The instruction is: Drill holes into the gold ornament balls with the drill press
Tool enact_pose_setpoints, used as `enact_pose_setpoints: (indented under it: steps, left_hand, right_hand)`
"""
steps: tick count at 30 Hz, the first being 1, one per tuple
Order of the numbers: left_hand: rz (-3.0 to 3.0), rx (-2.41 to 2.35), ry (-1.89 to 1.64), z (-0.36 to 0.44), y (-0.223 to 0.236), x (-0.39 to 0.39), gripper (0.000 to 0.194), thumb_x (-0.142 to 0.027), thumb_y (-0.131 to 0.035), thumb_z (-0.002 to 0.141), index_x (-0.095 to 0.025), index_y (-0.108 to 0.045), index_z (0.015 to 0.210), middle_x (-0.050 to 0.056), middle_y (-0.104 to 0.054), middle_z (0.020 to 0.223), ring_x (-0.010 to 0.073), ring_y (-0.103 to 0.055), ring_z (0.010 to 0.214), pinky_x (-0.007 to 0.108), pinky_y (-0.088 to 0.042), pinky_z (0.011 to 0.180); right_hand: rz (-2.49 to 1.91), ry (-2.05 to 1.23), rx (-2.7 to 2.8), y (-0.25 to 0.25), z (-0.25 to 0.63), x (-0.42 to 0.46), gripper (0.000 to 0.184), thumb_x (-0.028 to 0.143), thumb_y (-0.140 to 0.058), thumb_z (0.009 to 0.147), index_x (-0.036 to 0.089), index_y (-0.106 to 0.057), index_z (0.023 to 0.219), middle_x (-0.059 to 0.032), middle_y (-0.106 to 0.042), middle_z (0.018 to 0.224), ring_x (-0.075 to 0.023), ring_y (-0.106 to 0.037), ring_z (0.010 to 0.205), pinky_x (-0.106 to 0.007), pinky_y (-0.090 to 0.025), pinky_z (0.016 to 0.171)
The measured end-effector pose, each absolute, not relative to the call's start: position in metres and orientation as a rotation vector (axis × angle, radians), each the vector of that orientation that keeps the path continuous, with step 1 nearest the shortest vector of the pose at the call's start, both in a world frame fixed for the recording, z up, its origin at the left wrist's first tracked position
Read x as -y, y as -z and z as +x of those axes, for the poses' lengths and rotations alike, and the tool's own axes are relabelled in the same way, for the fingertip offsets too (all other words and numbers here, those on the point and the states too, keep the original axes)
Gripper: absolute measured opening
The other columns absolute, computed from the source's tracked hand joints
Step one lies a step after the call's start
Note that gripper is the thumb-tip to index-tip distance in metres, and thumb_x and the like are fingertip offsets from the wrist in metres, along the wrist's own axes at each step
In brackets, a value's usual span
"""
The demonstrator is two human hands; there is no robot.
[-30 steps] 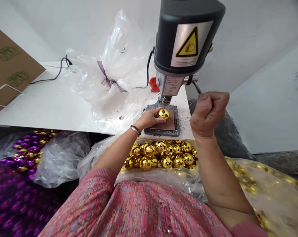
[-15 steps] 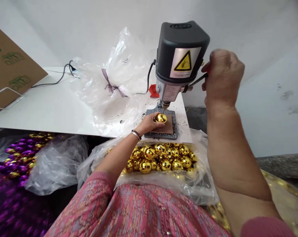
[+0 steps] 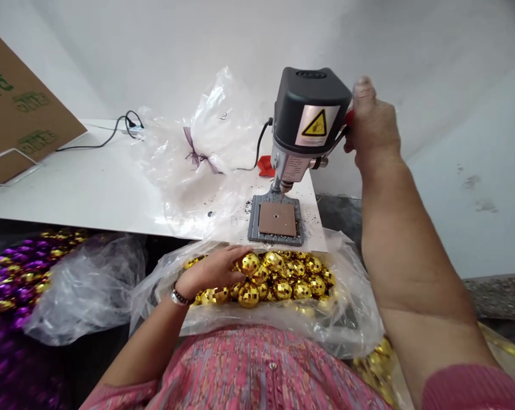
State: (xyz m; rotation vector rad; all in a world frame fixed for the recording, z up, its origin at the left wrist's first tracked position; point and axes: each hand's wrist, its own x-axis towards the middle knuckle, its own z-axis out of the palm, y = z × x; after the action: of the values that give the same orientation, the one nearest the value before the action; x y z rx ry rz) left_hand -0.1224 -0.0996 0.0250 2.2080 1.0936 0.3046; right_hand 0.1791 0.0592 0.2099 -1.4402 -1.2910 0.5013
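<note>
My left hand (image 3: 217,270) reaches over the gold mirrored balls (image 3: 283,287) in the plastic bag. Its fingers and thumb are apart, at the left side of one gold ball (image 3: 249,263); I cannot tell how firmly they touch it. High on the right, my right hand (image 3: 375,122) is closed round the red-tipped feed lever (image 3: 338,138) of a small bench drill press (image 3: 311,117). Under the drill bit (image 3: 282,195), a brown square pad (image 3: 277,220) with a small hole lies bare on the grey base (image 3: 253,232).
On the white table (image 3: 99,188) lie a clear plastic bag (image 3: 189,188) tied with purple ribbon, a red scrap (image 3: 265,165) and a black cord (image 3: 106,144). Dark shavings surround the base. A cardboard box (image 3: 27,108) stands left; purple and gold balls (image 3: 22,279) sit below it.
My left hand has come down from the drill base to the bag of balls, and the gold ball has left the pad. My right hand stays on the lever, slightly further left.
</note>
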Motion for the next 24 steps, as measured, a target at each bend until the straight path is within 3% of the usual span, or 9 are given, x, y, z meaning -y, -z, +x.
enact_pose_setpoints:
  steps: [3,6,10,12,16,24]
  left_hand:
    - [2.206,-1.191,-0.373,-0.129,-0.007,0.119,0.067,-0.013,-0.062,0.083,-0.025,-0.053,0.148,0.011,-0.061,0.146,0.0249,-0.062,0.128,0.044,-0.052,0.111]
    - [2.206,-1.28,-0.415,-0.134,0.003,0.133,0.073,-0.002,-0.052,0.079,-0.026,-0.053,0.147,0.012,-0.051,0.155,0.0251,-0.055,0.139,0.045,-0.048,0.116]
    - [2.165,-1.462,-0.624,-0.144,0.001,0.146,0.057,-0.01,-0.051,0.088,-0.024,-0.056,0.144,0.013,-0.049,0.157,0.0266,-0.052,0.143,0.045,-0.049,0.116]
    - [2.131,-1.528,-0.726,-0.152,-0.002,0.151,0.047,-0.017,-0.051,0.093,-0.023,-0.059,0.14,0.012,-0.057,0.15,0.0252,-0.056,0.138,0.045,-0.049,0.116]
    - [2.079,-1.608,-0.741,-0.167,0.006,0.166,0.039,-0.024,-0.052,0.096,-0.021,-0.065,0.132,0.01,-0.069,0.134,0.0242,-0.066,0.125,0.044,-0.054,0.11]
    - [2.021,-1.702,-0.688,-0.178,0.019,0.187,0.037,-0.024,-0.051,0.097,-0.019,-0.067,0.13,0.01,-0.071,0.132,0.0221,-0.068,0.123,0.038,-0.056,0.107]
  right_hand:
    - [-1.483,-0.616,1.088,-0.194,0.18,-0.049,0.067,0.062,-0.015,0.104,0.011,-0.058,0.099,0.0035,-0.044,0.06,-0.0047,-0.041,0.05,-0.021,-0.039,0.056]
    - [-1.479,-0.638,0.995,-0.173,0.189,-0.045,0.044,0.043,-0.024,0.107,0.014,-0.058,0.108,0.0047,-0.041,0.062,-0.0059,-0.035,0.051,-0.022,-0.034,0.053]
    - [-1.436,-0.619,1.091,-0.161,0.2,-0.056,0.025,0.031,-0.046,0.101,0.019,-0.057,0.12,0.0018,-0.057,0.084,-0.0049,-0.045,0.061,-0.021,-0.036,0.056]
    - [-1.426,-0.635,1.149,-0.163,0.201,-0.063,0.022,0.028,-0.053,0.098,0.019,-0.058,0.117,0.0009,-0.061,0.092,-0.0044,-0.05,0.065,-0.021,-0.037,0.057]
    - [-1.454,-0.631,1.164,-0.165,0.196,-0.069,0.012,0.022,-0.052,0.096,0.018,-0.059,0.104,0.0016,-0.058,0.084,-0.0044,-0.05,0.063,-0.021,-0.036,0.057]
    - [-1.577,-0.621,1.037,-0.168,0.198,-0.088,0.012,0.011,-0.049,0.084,0.017,-0.054,0.076,-0.0011,-0.052,0.06,-0.0097,-0.05,0.052,-0.028,-0.036,0.053]
